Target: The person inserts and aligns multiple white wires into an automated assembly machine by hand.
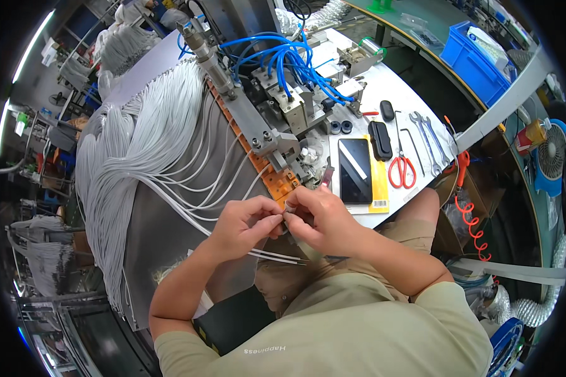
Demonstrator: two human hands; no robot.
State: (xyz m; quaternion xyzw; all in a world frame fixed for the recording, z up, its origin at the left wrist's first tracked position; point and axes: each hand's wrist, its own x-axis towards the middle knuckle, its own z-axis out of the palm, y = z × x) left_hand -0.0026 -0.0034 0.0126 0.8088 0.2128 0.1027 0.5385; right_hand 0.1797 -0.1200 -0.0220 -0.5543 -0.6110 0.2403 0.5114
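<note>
My left hand (242, 225) pinches a thin white cable (277, 256) between thumb and fingers, at the near end of an orange slotted strip (282, 181). My right hand (321, 218) meets it fingertip to fingertip and grips the cable's end (289, 209). Two white cable strands run out below the hands toward my lap. A large bundle of white cables (138, 151) fans across the grey metal bench (163, 232) on my left, its ends laid along the strip.
A metal machine head with blue air hoses (295, 63) stands behind the strip. To the right lie a phone (355, 171) on a yellow card, red-handled scissors (402, 169), wrenches (427, 135) and a black case (380, 139). A blue bin (475, 60) sits far right.
</note>
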